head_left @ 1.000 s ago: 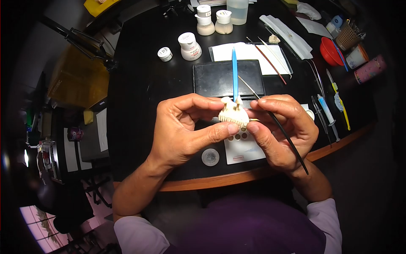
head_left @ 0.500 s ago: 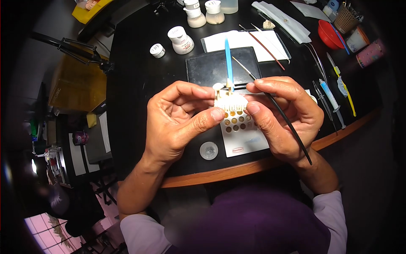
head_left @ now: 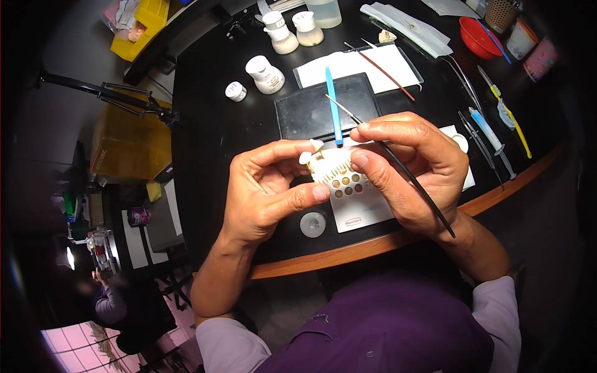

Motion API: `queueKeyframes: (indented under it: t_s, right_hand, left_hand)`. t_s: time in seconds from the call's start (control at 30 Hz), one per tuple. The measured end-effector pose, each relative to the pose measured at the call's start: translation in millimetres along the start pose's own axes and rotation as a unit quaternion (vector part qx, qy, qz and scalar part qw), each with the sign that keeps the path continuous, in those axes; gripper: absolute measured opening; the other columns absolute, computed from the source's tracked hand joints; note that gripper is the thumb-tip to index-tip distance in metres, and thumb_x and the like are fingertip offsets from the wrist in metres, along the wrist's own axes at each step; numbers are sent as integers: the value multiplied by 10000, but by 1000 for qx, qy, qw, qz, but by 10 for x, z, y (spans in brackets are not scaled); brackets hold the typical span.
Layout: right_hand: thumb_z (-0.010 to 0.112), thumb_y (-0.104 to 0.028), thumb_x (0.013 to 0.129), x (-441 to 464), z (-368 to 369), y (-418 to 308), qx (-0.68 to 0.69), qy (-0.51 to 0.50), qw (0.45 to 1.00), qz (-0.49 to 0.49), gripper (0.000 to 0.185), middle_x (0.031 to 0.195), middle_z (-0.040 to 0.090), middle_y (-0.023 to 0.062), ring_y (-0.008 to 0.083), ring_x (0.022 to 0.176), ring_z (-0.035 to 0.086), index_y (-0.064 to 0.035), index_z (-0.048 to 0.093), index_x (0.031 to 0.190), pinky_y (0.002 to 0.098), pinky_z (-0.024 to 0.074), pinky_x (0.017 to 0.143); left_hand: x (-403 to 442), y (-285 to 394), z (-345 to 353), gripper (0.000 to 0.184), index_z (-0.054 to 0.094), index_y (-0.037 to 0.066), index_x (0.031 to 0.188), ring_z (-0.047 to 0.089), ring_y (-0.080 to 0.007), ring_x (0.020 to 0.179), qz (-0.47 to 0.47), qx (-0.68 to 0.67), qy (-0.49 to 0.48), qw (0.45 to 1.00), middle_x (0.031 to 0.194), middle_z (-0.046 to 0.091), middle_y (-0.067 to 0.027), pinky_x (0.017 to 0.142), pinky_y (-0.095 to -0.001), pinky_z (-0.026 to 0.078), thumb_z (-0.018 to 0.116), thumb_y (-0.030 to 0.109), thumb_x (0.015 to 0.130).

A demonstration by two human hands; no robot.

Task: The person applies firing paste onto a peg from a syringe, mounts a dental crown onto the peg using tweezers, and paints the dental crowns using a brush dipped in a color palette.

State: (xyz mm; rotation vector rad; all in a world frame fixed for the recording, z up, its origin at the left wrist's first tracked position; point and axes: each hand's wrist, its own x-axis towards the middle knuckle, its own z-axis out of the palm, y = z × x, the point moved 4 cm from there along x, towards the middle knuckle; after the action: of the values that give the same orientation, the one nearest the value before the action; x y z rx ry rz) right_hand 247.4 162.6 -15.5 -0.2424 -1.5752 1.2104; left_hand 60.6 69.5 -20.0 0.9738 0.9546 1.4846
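Observation:
A small cream dental model (head_left: 326,166) with a comb-like row of ridges and small knobs on top is pinched between the thumb and fingers of my left hand (head_left: 258,183). My right hand (head_left: 423,158) grips a thin paintbrush (head_left: 415,180) with a black handle, its fine tip pointing up and left. The right thumb rests at the model's right edge. Below the model lies a white palette card (head_left: 367,214) with rows of brown and amber round spots, partly hidden by my hands. A blue stick-like tool (head_left: 333,105) lies behind, across a black flat case (head_left: 305,115).
A small round dish (head_left: 313,224) sits near the wooden table edge (head_left: 298,265). White-capped jars (head_left: 266,76) stand at the back left. To the right lie tweezers (head_left: 463,81), a syringe (head_left: 486,130) and a yellow-handled tool (head_left: 513,127); a red bowl (head_left: 479,38) is beyond.
The model has tipped leftward in my fingers, its knobs now leaning left. My hands keep their hold, and the brush stays at nearly the same slant. The camera view has turned slightly.

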Motion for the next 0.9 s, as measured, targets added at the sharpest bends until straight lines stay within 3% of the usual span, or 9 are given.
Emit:
queueKeyframes:
  t_s: [0.23, 0.33, 0.47, 0.6, 0.73, 0.83, 0.9]
  right_hand:
    - [766, 107, 881, -14, -15, -45, -22, 8, 999, 29, 214, 1015, 739, 145, 153, 949, 754, 57, 742, 1087, 239, 622, 775]
    - [803, 45, 839, -12, -39, -113, -75, 46, 995, -39, 208, 947, 747, 165, 263, 917, 770, 42, 744, 1039, 332, 623, 784]
    - [755, 34, 820, -108, -25, -246, -71, 36, 994, -71, 202, 898, 737, 138, 297, 872, 727, 30, 721, 1020, 481, 589, 937]
    - [676, 44, 862, -268, 122, -190, -12, 30, 998, -48, 227, 923, 719, 139, 410, 1195, 642, -5, 616, 1075, 523, 527, 1031]
    - [703, 63, 832, -306, 220, -150, 13, 36, 998, -50, 217, 886, 687, 136, 428, 1236, 629, -3, 591, 1006, 513, 598, 985]
    - [728, 61, 783, -264, 224, -173, 16, 77, 995, -58, 152, 866, 678, 126, 402, 1149, 701, 0, 612, 859, 469, 615, 962]
    - [726, 68, 780, -271, 244, -186, 12, 74, 996, -56, 154, 871, 669, 128, 401, 1146, 701, -1, 604, 844, 471, 613, 979]
  left_hand:
    - [-17, -18, -31, 497, 696, -60, 1215, 689, -213, 1134, 6, 42, -18, 999, 1180, 724, -149, 1026, -384, 541, 884, -107, 757]
    - [-17, -3, -36, 505, 692, -59, 1210, 696, -204, 1112, 11, 73, 3, 997, 1157, 724, -143, 1012, -371, 546, 895, -94, 749]
    - [-6, -17, -41, 517, 685, -50, 1201, 703, -200, 1087, 33, 97, 34, 994, 1132, 723, -141, 998, -360, 552, 913, -75, 737]
    - [-11, -17, -47, 528, 676, -52, 1196, 706, -208, 1083, 38, 112, 53, 992, 1126, 720, -142, 998, -364, 554, 926, -58, 731]
    - [-1, -46, -51, 542, 667, -60, 1199, 697, -215, 1100, 58, 133, 37, 989, 1143, 710, -146, 990, -367, 561, 935, -42, 728]
    - [-10, -63, -56, 546, 660, -54, 1195, 692, -207, 1096, 61, 129, 39, 989, 1136, 706, -145, 979, -364, 564, 937, -45, 725]
    - [-4, -61, -41, 545, 656, -49, 1187, 689, -199, 1086, 56, 128, 40, 989, 1130, 704, -141, 968, -357, 563, 937, -51, 720]
